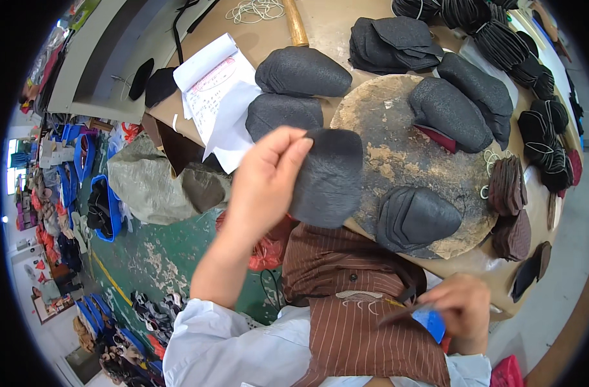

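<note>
Black piece (328,184): our L hand (265,174) pinches its upper-L corner btwn thumb & fingers, so it hangs to R of & below the grip, long axis approx. up-down, beside the round block (381,151). Our R hand (459,306), well apart at lower R, pinches a thin dark item (397,315); blurred, can't ID.

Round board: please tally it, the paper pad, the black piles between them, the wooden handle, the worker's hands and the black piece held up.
Round board: 1
Paper pad: 1
Black piles between them: 2
Wooden handle: 1
Left hand and right hand: 2
Black piece in the left hand: 1
Total: 8
</note>
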Tool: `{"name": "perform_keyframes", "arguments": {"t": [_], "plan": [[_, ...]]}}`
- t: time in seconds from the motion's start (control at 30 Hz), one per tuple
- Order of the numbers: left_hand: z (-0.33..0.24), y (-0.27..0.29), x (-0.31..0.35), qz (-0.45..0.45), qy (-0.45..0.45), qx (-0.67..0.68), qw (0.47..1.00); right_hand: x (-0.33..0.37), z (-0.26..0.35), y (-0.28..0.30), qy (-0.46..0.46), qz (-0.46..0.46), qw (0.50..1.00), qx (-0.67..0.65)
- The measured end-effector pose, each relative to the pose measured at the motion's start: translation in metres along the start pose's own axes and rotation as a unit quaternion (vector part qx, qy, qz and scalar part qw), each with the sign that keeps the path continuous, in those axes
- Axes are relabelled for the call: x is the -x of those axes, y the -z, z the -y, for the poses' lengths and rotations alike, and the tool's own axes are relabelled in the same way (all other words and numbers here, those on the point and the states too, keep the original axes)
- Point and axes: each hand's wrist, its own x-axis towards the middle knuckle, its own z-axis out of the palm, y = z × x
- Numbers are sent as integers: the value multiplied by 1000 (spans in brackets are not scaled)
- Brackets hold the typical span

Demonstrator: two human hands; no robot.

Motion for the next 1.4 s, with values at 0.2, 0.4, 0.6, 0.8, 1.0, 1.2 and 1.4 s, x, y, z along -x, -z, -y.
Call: {"name": "perform_keyframes", "arguments": {"t": [0.2, 0.4, 0.6, 0.8, 1.0, 1.2, 1.4], "plan": [[-8, -32, -52, 264, -159, -99, 946, 12, -13, 4, -217, -180, 913, -296], [16, -69, -84, 182, -384, -248, 871, 16, -32, 16, -178, -11, 951, -252], [18, -49, 25, 113, -251, -318, 907, -6, -35, 17, -240, -174, 894, -336], [35, -49, 27, 165, -180, -441, 864, -103, -42, 20, -158, -79, 952, -251], [46, -44, 24, 169, -195, -417, 872, -186, -59, 17, -238, 100, 946, -196], [47, -43, 36, 165, -129, -409, 888, -190, -84, 5, -282, 39, 946, -153], [56, -34, 63, 135, -97, -365, 916, -190, -80, 2, -280, 47, 950, -127]]}}
